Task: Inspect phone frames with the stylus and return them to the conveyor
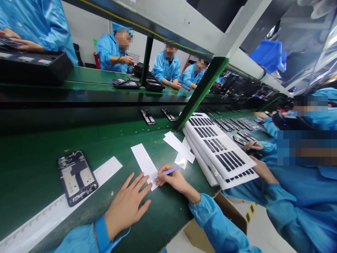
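The head view looks forward and down across the table point(113, 138) from its near edge, close above the left hand point(128, 203) and right hand point(173, 178).

Room runs between phone point(78, 177) and label sheet point(143, 158); stacked trays point(221, 137) block the right.

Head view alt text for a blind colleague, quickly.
Right hand holding a purple tool at a printed sheet, left hand spread at the sheet's edge, on a green bench. An opened phone lies partly across a white strip.
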{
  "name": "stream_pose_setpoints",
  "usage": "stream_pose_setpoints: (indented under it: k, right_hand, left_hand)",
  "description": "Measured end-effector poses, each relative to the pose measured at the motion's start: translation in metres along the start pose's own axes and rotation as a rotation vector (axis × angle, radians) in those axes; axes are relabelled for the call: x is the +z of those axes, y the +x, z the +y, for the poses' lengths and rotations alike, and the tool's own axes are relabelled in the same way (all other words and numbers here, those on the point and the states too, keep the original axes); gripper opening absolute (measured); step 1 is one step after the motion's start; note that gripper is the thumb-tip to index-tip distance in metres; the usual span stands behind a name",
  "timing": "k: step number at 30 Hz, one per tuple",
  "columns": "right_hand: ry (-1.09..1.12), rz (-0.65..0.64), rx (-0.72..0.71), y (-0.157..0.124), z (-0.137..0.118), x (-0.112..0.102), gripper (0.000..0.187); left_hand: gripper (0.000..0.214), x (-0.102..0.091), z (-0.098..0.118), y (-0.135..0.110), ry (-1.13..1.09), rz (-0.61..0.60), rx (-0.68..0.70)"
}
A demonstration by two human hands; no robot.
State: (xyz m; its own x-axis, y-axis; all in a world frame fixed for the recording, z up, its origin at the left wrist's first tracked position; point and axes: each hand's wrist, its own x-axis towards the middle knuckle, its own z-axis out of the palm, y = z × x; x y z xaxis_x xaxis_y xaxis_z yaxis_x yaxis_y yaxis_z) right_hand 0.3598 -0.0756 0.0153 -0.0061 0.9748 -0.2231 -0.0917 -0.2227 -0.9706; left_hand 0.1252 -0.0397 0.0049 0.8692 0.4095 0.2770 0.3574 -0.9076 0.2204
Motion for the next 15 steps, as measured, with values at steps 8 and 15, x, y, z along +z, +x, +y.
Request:
stream_pose_setpoints:
  k: [8,15]
  right_hand:
    - [0.092,0.008,-0.085,0.024,-0.025,0.068,0.033]
    - [0.108,-0.295,-0.081,0.123,-0.043,0.205,0.038]
  left_hand:
    - [0.024,-0.047,0.003,-0.061,-0.033,0.187,-0.113]
    - [0.024,-0.082,-0.099,-0.149,0.228,0.472,-0.557]
